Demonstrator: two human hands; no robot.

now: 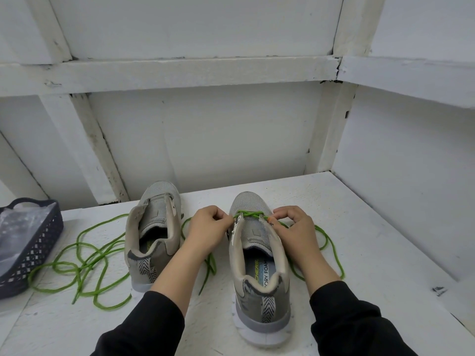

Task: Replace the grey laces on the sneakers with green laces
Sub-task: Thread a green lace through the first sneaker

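On the right sneaker (259,265), a green lace (250,214) was pinched by the left hand (208,227) and right hand (295,227); ends could be left uneven by lopsided pulling.

The right grey sneaker (259,255) stands upright, a green lace (250,214) crossing its front holes. Left of it stands the other sneaker (154,227), wide open. Farther left, a second green lace (64,264) lies in loops.

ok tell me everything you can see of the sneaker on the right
The right-hand sneaker is grey mesh with a beige collar, white sole and a striped heel tab. It stands upright on the white table, heel toward the camera. A green lace crosses only its front eyelets; the left hand and right hand pinch that lace at either side.
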